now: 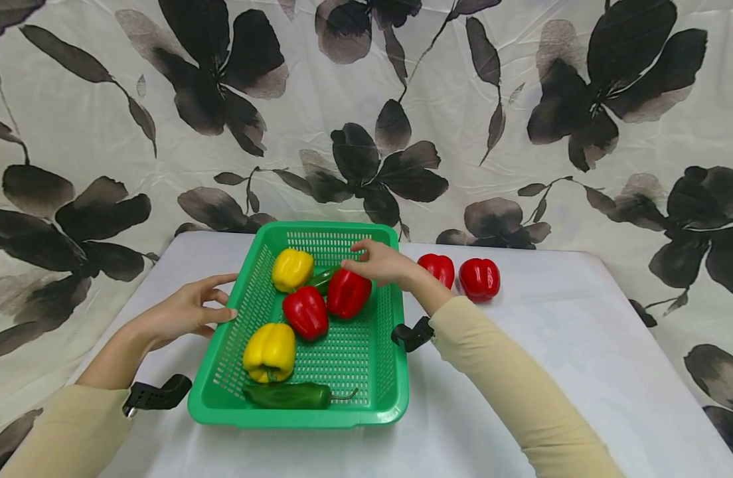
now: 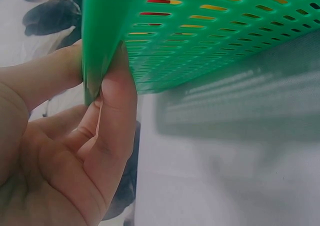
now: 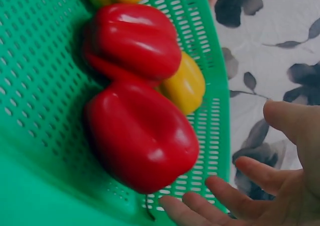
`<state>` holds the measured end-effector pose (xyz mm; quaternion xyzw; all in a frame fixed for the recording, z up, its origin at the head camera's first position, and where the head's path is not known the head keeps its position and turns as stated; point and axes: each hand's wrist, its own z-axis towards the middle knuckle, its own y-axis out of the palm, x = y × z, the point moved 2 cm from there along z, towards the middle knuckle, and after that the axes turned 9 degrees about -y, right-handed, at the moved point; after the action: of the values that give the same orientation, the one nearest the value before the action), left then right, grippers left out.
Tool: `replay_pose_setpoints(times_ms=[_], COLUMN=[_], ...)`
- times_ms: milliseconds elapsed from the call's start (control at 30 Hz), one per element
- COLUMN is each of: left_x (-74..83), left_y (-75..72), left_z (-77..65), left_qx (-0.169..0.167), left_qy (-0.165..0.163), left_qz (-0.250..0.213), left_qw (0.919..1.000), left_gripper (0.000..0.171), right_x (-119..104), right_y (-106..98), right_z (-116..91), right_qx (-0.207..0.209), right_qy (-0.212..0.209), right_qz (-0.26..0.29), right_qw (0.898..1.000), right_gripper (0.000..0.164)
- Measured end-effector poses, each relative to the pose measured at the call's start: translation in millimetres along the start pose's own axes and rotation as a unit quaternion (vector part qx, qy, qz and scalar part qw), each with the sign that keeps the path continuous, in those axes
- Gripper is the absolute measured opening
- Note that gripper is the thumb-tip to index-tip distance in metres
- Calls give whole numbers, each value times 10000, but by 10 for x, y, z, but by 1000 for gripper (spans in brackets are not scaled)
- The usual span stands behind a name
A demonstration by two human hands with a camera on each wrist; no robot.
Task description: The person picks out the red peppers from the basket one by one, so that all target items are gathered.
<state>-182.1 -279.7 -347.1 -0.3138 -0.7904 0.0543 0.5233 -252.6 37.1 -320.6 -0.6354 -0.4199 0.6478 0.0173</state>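
Observation:
A green perforated basket [image 1: 295, 418] stands on the table, with my left hand [image 1: 184, 309] at its left side. In the left wrist view that hand pinches the basket's rim [image 2: 97, 46] between thumb and fingers. My right hand [image 1: 381, 262] is over the basket's far right part, beside a red bell pepper [image 1: 348, 295]. The right wrist view shows its fingers spread, apart from that pepper [image 3: 142, 138] and holding nothing. Another red bell pepper [image 1: 305, 312], two yellow bell peppers [image 1: 269, 352] and a long green pepper [image 1: 289, 396] lie inside. A second green pepper [image 1: 323, 280] is partly hidden.
Two more red bell peppers, one [image 1: 480, 279] fully visible and one [image 1: 436, 269] partly behind the right forearm, lie on the white-covered table [image 1: 522, 398] right of the basket. Behind the table hangs a floral cloth [image 1: 319, 99].

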Motion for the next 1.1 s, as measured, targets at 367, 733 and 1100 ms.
replay_pose_setpoints(times_ms=[367,733,1100], left_x=[22,-3,-3], left_y=[1,-3,-1], left_z=[-18,-3,-4], left_qx=[19,29,16], left_qy=[-5,-3,14], left_qz=[20,-14,-35], left_qw=[10000,10000,10000], left_gripper=[84,84,85], right_x=[7,13,78], right_y=[119,161,231], right_z=[66,135,224], right_qx=[185,-36,-75], right_qy=[420,871,1153], right_qz=[-402,-427,-266], right_qw=[9981,9953,9929], right_gripper=[61,65,63])
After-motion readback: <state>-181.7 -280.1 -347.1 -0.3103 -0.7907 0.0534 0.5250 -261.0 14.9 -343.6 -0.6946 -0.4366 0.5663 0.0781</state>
